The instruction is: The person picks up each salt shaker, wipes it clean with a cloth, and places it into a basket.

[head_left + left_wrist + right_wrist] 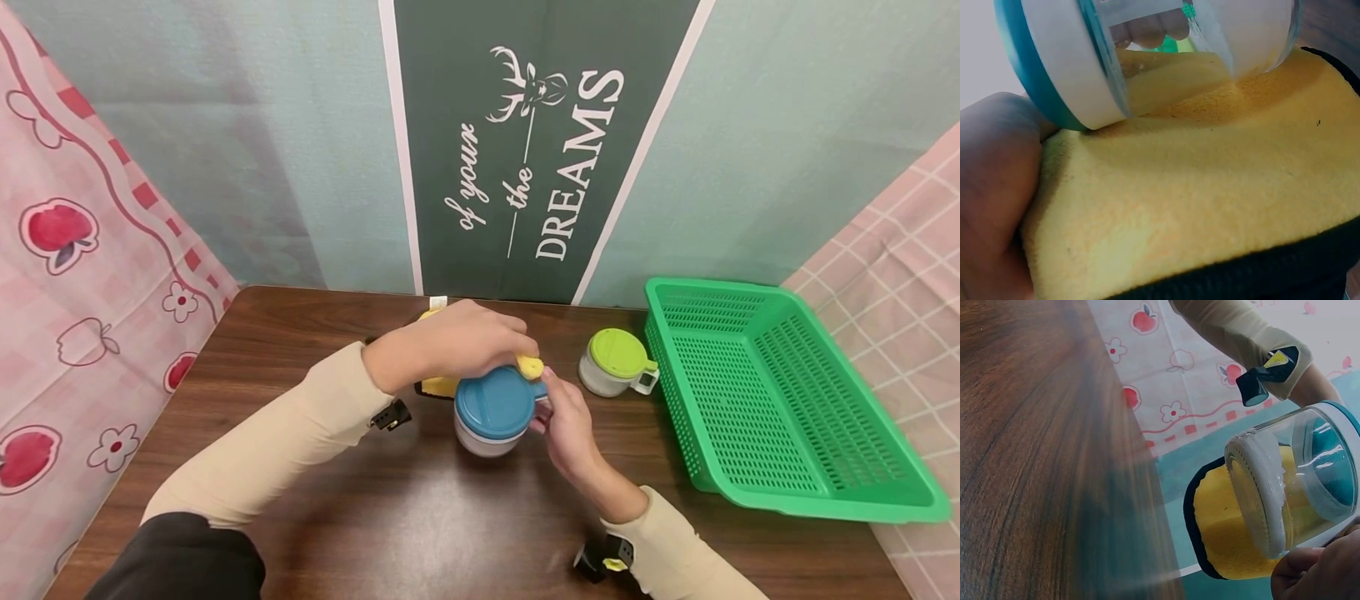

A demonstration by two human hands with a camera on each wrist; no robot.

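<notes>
A clear seasoning jar with a blue lid [495,402] and a whitish base [1259,500] is held up over the brown table. My right hand [572,429] grips it by the side handle, fingers curled round. Yellow cloth with dark edging [1179,212] is pinched in my left hand [472,337], which reaches across behind the jar. One bunched end of the cloth pokes out by the lid's edge, near the right fingertips. In the left wrist view the cloth lies along the jar's side, and in the right wrist view it hangs past the base.
A second jar with a lime-green lid [617,358] stands to the right on the table [360,517]. Beside it is a green perforated plastic basket [686,433]. Curtains with printed patterns hang behind the table and along both sides.
</notes>
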